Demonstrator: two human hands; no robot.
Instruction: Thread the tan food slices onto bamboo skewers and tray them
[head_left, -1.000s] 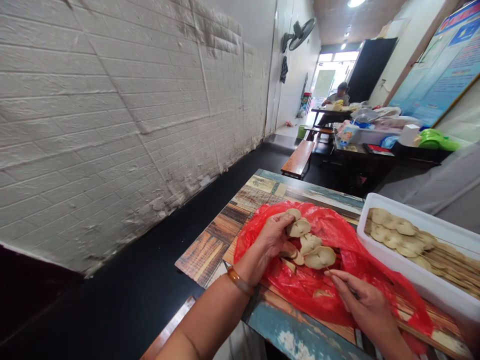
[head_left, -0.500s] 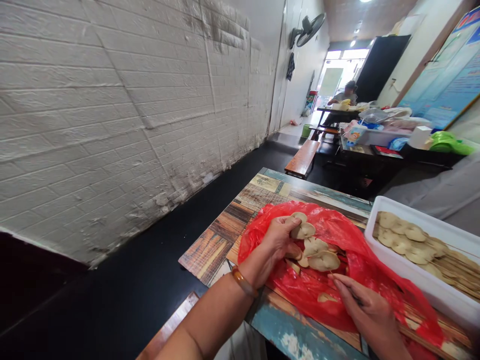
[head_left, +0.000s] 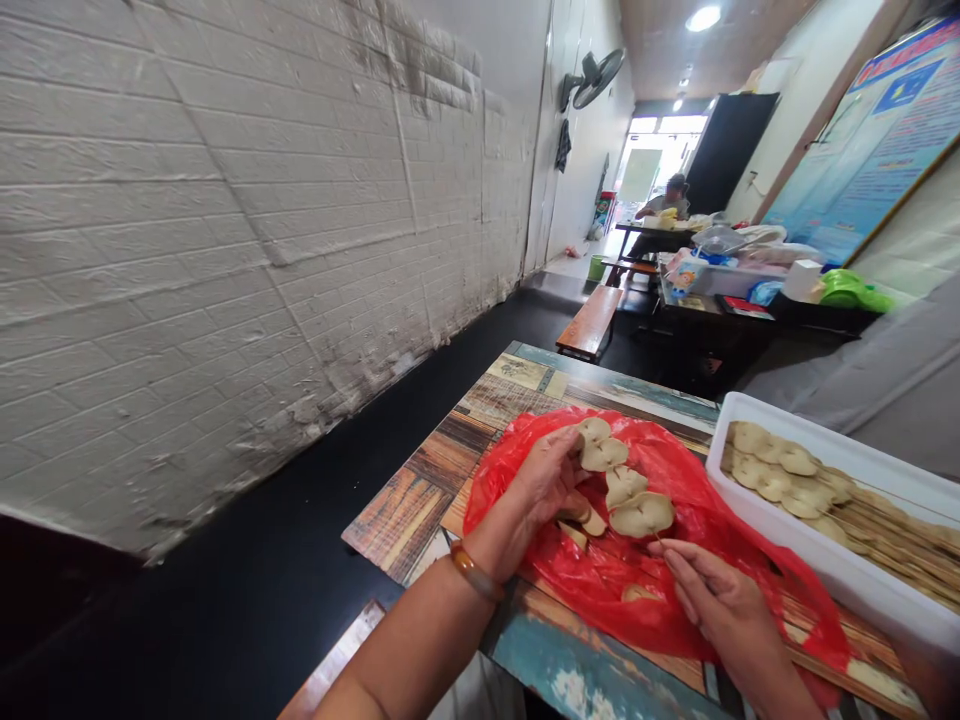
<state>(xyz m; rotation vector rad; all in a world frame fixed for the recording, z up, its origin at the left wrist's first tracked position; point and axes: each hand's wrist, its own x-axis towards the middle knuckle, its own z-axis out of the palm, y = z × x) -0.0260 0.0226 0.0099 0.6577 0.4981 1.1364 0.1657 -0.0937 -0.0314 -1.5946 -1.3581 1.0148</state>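
Over an opened red plastic bag (head_left: 694, 500), several thin, pale round slices (head_left: 641, 514), possibly potato or tofu, are threaded on a thin skewer. My left hand (head_left: 546, 480) grips the slices at the far end between thumb and fingers. At the near end, my right hand (head_left: 731, 600) pinches the skewer's stick, just below the last slice. Loose slices (head_left: 640, 593) lie in the bag beneath. To the right stands a white plastic tub (head_left: 817, 575) holding several rows of skewered slices (head_left: 780, 470), their sticks pointing toward me.
A wood-patterned table (head_left: 427, 470) carries the bag and tub. Wooden sticks (head_left: 862, 680) lie at its right front. Beyond stand a bench (head_left: 592, 320) and a cluttered dark table with green basins (head_left: 851, 290). A person (head_left: 666, 205) sits farther back. A brick-patterned wall (head_left: 262, 250) runs along the left.
The view has turned slightly right, so everything sits a little farther left. My left fingers have opened a bit around the slices; the right hand keeps its pinch on the stick.
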